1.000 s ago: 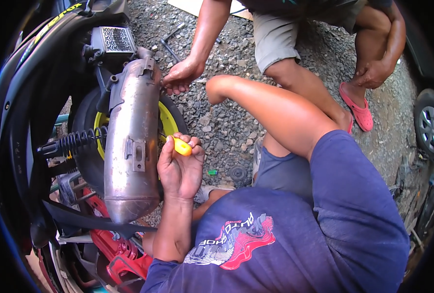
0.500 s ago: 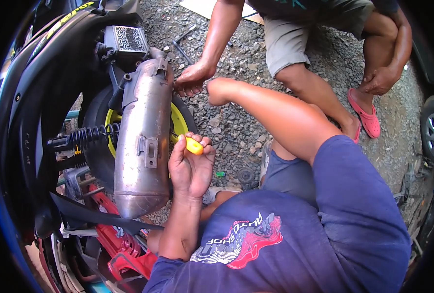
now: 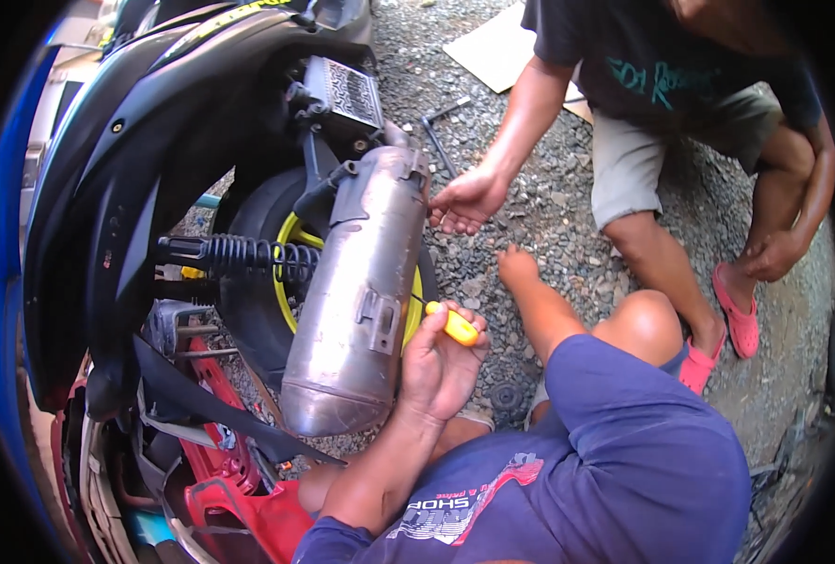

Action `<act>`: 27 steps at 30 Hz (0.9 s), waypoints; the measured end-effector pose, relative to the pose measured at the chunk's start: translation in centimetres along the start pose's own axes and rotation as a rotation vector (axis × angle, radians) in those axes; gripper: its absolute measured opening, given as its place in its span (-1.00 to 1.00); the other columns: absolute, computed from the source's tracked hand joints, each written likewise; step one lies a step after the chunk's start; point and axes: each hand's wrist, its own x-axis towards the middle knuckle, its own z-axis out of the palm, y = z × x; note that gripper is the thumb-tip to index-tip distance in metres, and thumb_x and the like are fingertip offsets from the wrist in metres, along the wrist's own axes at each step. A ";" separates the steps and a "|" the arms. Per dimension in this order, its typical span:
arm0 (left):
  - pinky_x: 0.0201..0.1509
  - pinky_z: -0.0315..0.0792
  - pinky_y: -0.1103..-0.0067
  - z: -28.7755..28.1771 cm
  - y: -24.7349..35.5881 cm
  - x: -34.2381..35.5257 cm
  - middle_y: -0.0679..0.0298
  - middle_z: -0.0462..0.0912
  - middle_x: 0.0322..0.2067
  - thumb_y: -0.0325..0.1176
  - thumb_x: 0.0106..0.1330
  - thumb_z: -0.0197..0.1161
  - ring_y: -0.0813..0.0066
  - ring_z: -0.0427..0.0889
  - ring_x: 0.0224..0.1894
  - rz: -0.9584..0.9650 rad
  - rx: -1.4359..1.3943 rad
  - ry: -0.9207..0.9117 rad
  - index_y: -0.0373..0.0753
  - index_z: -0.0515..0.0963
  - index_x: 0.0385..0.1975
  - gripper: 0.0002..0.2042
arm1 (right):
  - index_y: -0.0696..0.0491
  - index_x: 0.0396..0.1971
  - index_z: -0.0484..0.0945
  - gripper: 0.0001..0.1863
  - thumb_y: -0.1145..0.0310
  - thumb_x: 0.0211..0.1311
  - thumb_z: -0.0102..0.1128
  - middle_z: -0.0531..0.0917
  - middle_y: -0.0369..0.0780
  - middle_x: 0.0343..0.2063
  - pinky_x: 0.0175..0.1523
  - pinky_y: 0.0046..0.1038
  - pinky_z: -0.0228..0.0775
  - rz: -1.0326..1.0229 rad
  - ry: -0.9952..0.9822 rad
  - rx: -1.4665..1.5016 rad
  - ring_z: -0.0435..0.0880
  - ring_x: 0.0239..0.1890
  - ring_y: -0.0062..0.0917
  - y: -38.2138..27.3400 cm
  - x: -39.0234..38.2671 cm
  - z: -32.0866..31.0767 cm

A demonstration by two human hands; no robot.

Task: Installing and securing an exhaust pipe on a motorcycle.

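Observation:
My left hand (image 3: 441, 371) is closed round the yellow handle of a screwdriver (image 3: 454, 324), beside the motorcycle's exhaust muffler (image 3: 347, 301). A short piece of the thin shaft shows, pointing toward the muffler and wheel; its tip is hidden. My right hand (image 3: 519, 268) is low over the gravel, to the right of the muffler. Its fingers are mostly hidden, so their grip does not show. Another person's open hand (image 3: 469, 199) hangs close to the muffler's upper end. Behind the muffler is the rear wheel with its yellow-green rim (image 3: 290, 235).
Black bodywork (image 3: 107, 216) and a coil-spring shock absorber (image 3: 257, 258) stand on the left. Red parts (image 3: 248, 512) lie at lower left. A dark L-shaped wrench (image 3: 434, 132) rests on the gravel (image 3: 568, 226). The other person's pink clogs (image 3: 739, 315) are at the right.
The view has shifted, putting the motorcycle further right in the picture. My right hand has drawn back from beside the other person's hand, down toward the gravel. My left hand still grips the screwdriver.

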 end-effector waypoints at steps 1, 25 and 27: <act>0.02 0.54 0.45 -0.2 0.2 0.0 0.23 0.64 -0.20 -0.25 0.60 0.24 0.32 0.55 -0.07 0.008 -0.001 -0.003 -0.24 0.60 -0.07 -0.82 | 0.01 0.00 0.73 -0.56 0.05 0.67 -0.09 0.69 0.12 0.17 0.17 -0.02 0.65 -0.015 0.012 -0.006 0.76 0.14 0.01 -0.5 0.4 0.4; 0.11 0.56 0.43 -2.5 -0.1 0.7 0.33 0.65 -0.16 -0.28 0.59 0.26 0.44 0.65 -0.03 0.024 -0.064 -0.033 -0.11 0.55 -0.04 -0.89 | 0.07 -0.10 0.82 -0.66 0.11 0.38 0.36 0.87 -0.19 -0.29 -0.16 -0.31 0.68 -0.189 -1.030 -0.386 0.84 -0.29 -0.46 -9.9 -3.0 -25.1; 0.13 0.56 0.42 -2.7 0.0 0.4 0.33 0.65 -0.15 -0.29 0.59 0.26 0.45 0.65 -0.02 0.044 -0.035 -0.048 -0.11 0.55 -0.03 -0.89 | 0.04 0.02 0.82 -0.66 0.30 0.32 0.28 0.84 -0.21 -0.29 -0.23 -0.31 0.60 -0.537 -0.816 -0.270 0.75 -0.40 -0.46 -11.5 -4.1 -33.1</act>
